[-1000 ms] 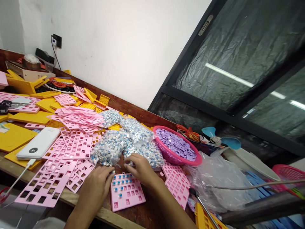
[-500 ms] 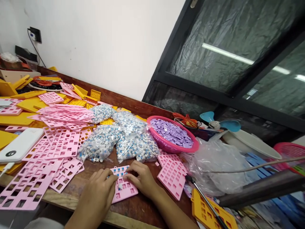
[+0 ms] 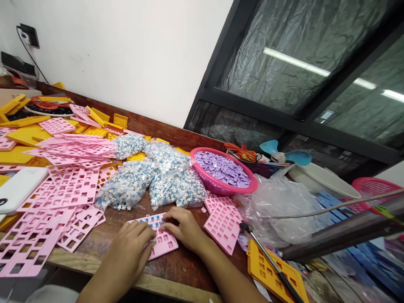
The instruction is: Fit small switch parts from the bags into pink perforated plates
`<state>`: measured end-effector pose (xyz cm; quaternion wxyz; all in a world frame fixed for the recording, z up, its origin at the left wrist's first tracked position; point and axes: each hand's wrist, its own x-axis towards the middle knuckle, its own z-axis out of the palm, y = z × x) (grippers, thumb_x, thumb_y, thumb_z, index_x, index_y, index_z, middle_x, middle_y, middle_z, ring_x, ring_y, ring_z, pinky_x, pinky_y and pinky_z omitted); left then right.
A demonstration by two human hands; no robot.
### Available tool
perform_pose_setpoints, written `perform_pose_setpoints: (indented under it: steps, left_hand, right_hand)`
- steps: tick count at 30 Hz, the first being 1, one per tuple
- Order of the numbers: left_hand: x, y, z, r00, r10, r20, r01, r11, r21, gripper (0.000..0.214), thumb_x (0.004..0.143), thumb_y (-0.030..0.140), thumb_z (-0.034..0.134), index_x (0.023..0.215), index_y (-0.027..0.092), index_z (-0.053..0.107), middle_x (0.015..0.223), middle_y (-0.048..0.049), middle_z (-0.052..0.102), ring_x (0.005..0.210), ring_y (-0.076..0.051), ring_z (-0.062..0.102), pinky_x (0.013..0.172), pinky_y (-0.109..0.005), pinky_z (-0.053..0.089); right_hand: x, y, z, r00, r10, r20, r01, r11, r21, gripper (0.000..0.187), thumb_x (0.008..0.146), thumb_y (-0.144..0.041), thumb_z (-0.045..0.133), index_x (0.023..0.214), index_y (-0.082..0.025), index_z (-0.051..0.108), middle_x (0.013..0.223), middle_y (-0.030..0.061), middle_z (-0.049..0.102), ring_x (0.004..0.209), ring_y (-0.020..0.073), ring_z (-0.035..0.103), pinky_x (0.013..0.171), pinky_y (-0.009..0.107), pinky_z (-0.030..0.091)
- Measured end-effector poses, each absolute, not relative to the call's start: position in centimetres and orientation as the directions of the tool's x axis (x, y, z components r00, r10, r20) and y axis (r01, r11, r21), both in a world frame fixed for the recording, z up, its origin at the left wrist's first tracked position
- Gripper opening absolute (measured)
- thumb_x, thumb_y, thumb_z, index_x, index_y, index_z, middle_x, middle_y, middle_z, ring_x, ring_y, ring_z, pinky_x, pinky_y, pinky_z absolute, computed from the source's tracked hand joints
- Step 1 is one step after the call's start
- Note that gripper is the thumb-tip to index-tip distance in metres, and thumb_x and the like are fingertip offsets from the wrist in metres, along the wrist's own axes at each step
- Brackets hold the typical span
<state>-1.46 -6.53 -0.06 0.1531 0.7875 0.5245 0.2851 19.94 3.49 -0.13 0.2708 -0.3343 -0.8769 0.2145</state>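
A pink plate [image 3: 164,245] with rows of square holes lies on the brown table between my hands. Small blue-topped switches [image 3: 155,219] sit in its far rows, while the nearer holes show pink. My left hand [image 3: 134,242] curls over the plate's left side, fingers closed, with a small whitish switch partly visible at the fingertips. Over the far right part of the plate, my right hand [image 3: 183,227] is bent, its thumb and fingers closed on the plate's edge near the seated switches. What lies under its fingertips is partly hidden.
Clear bags of blue-and-white switches [image 3: 126,185] stand behind the plate. A pink basket [image 3: 202,179] holds purple pieces. Pink plates [image 3: 74,185] are piled at left, others [image 3: 224,227] at right. A black rod [image 3: 271,261] crosses a yellow plate [image 3: 255,265].
The whole view has shifted slightly. A loose whitish switch that lay on the plate's near part is no longer seen there; my left fingers have curled in. My right hand stays at the far right part.
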Motion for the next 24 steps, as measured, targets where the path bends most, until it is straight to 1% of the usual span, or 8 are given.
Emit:
perform_pose_setpoints:
  steps: [2,4,8,10,12,15,20,24]
  left_hand:
    - [-1.6,-6.7,0.0,0.292,0.923,0.252,0.731,-0.385,0.563,0.017,0.095,0.015,0.051,0.094,0.023,0.066,0.096,-0.004,0.069,0.093,-0.023,0.06,0.082,-0.037,0.045]
    - [-1.7,-6.8,0.1,0.287,0.928,0.238,0.72,-0.373,0.585,0.018,0.096,0.016,0.05,0.096,0.023,0.066,0.098,-0.0046,0.069,0.095,-0.024,0.061,0.084,-0.038,0.046]
    - [-1.7,-7.0,0.4,0.262,0.921,0.288,0.663,-0.389,0.639,0.03,0.101,0.022,0.045,0.124,0.028,0.063,0.113,-0.0067,0.065,0.106,-0.024,0.06,0.093,-0.039,0.047]
    - [-1.8,-7.0,0.5,0.242,0.925,0.292,0.637,-0.379,0.671,0.033,0.103,0.026,0.041,0.127,0.029,0.063,0.112,-0.0073,0.064,0.105,-0.023,0.06,0.092,-0.038,0.049]
    - [-2.1,-7.0,0.4,0.22,0.929,0.297,0.622,-0.368,0.692,0.034,0.104,0.03,0.039,0.125,0.027,0.065,0.109,-0.008,0.063,0.102,-0.023,0.061,0.09,-0.038,0.05]
    - [-2.7,-6.8,-0.1,0.213,0.924,0.318,0.608,-0.381,0.696,0.031,0.103,0.03,0.041,0.121,0.026,0.067,0.109,-0.0087,0.064,0.1,-0.024,0.062,0.089,-0.038,0.051]
    - [-3.5,-6.8,-0.2,0.209,0.923,0.324,0.594,-0.383,0.708,0.021,0.1,0.027,0.049,0.107,0.026,0.068,0.108,-0.0063,0.067,0.102,-0.023,0.063,0.088,-0.036,0.051]
    - [-3.3,-6.9,-0.3,0.176,0.919,0.352,0.657,-0.376,0.654,0.017,0.099,0.031,0.053,0.1,0.026,0.069,0.101,-0.0047,0.071,0.094,-0.023,0.064,0.084,-0.036,0.05]
  right_hand:
    - [20.2,3.6,0.0,-0.654,0.687,0.317,0.475,0.699,-0.535,0.014,0.09,-0.032,0.077,0.096,-0.021,0.075,0.089,0.0041,0.073,0.085,0.0193,0.066,0.079,0.03,0.049]
    - [20.3,3.5,0.3,-0.672,0.675,0.306,0.479,0.711,-0.515,0.013,0.092,-0.032,0.074,0.099,-0.021,0.075,0.091,0.005,0.073,0.087,0.02,0.066,0.08,0.031,0.049]
    - [20.3,3.2,0.8,-0.663,0.68,0.313,0.471,0.704,-0.531,0.01,0.094,-0.029,0.07,0.098,-0.021,0.075,0.091,0.0052,0.071,0.087,0.0196,0.065,0.08,0.031,0.048]
    - [20.0,3.1,1.0,-0.649,0.691,0.32,0.451,0.687,-0.569,0.009,0.094,-0.028,0.07,0.096,-0.02,0.075,0.089,0.0045,0.071,0.085,0.0188,0.064,0.078,0.03,0.048]
    - [19.7,3.0,1.0,-0.636,0.701,0.323,0.435,0.672,-0.599,0.008,0.093,-0.026,0.07,0.093,-0.02,0.075,0.087,0.0038,0.07,0.083,0.0182,0.064,0.076,0.03,0.047]
    - [19.6,2.9,0.9,-0.63,0.707,0.323,0.433,0.664,-0.609,0.007,0.092,-0.024,0.07,0.093,-0.02,0.075,0.087,0.0039,0.071,0.082,0.0183,0.065,0.077,0.03,0.048]
    - [19.8,2.8,1.1,-0.674,0.67,0.312,0.437,0.702,-0.563,0.014,0.096,-0.026,0.066,0.105,-0.021,0.076,0.097,0.0067,0.073,0.091,0.021,0.066,0.083,0.033,0.049]
    - [19.8,2.7,1.4,-0.672,0.671,0.314,0.421,0.695,-0.583,0.012,0.097,-0.024,0.065,0.099,-0.022,0.077,0.095,0.0053,0.075,0.09,0.0203,0.067,0.084,0.033,0.049]
